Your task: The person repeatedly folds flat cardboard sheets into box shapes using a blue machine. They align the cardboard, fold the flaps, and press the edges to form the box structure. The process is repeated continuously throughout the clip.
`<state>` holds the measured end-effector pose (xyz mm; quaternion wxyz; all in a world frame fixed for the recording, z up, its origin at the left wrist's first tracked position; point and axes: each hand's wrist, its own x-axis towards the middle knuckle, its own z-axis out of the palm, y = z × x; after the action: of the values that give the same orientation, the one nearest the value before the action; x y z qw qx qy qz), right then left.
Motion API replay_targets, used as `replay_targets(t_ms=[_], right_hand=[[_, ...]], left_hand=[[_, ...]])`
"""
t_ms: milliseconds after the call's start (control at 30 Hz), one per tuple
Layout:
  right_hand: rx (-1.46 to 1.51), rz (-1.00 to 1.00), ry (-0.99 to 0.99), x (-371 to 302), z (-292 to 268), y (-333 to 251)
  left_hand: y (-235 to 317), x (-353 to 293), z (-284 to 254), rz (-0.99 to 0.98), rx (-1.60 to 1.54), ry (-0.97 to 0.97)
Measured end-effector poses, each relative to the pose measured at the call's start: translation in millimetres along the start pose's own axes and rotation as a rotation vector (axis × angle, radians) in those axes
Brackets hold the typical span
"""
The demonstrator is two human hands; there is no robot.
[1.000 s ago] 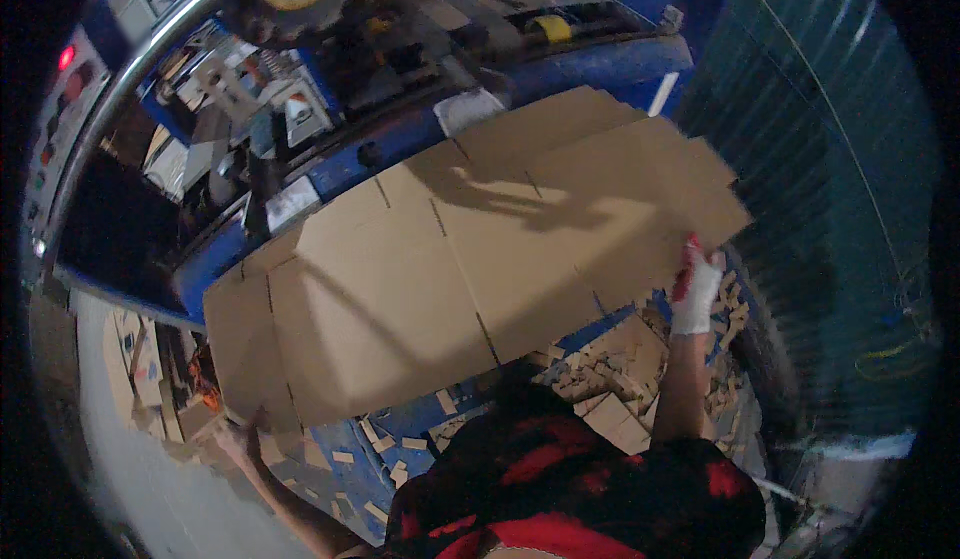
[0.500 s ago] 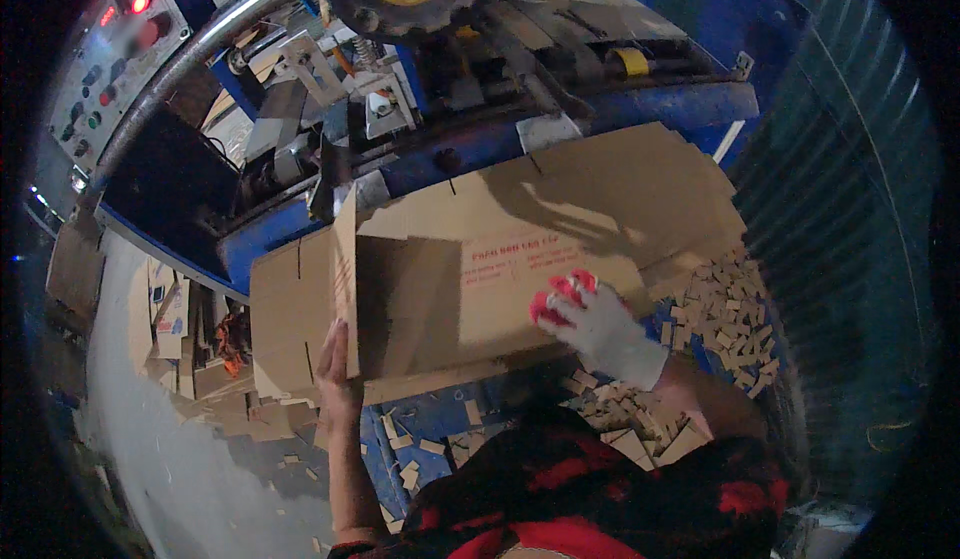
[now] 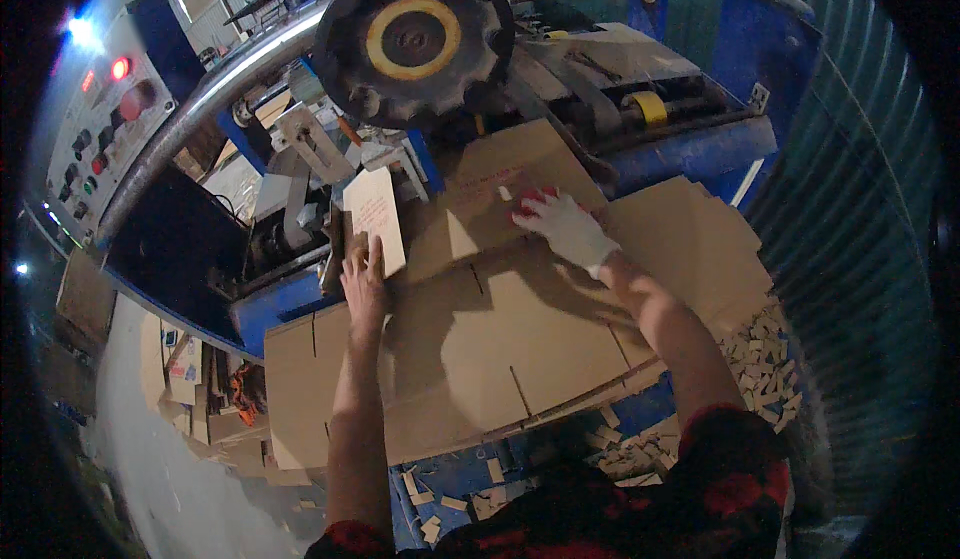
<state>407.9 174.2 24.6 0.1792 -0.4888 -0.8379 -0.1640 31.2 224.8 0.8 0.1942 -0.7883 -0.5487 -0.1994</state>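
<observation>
A brown cardboard sheet [image 3: 500, 184] with red print lies under the machine's big black wheel, its left flap [image 3: 372, 214] folded up and lit pale. My bare left hand [image 3: 363, 281] grips the lower end of that flap, fingers along it. On the right part of the sheet rests my right hand [image 3: 566, 229], in a white glove with red fingertips, its fingers spread over the cardboard. Below both hands lies a stack of flat, slotted cardboard sheets [image 3: 440, 379].
The blue machine [image 3: 680, 164] spans the far side, with a handwheel [image 3: 412, 44] and rollers. A control panel [image 3: 105, 139] with a lit red lamp stands at left. Cardboard offcuts [image 3: 760, 369] lie heaped at right. A corrugated wall [image 3: 880, 259] bounds the right.
Both hands have moved forward, carrying the printed sheet from the top of the stack into the machine under the wheel. The view has tilted up, showing more of the machine.
</observation>
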Motion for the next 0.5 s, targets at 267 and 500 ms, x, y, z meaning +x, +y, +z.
replay_targets(t_ms=[267,500], right_hand=[[-0.016,0.458,-0.095,75.4,19.7,33.5],[-0.038,0.508,0.06,-104.6,-49.4,24.6]], left_hand=[[-20.1,55.1,13.9,0.008,-0.524,-0.024],[-113.5,-181.9,-99.4,-0.372,0.099,-0.207]])
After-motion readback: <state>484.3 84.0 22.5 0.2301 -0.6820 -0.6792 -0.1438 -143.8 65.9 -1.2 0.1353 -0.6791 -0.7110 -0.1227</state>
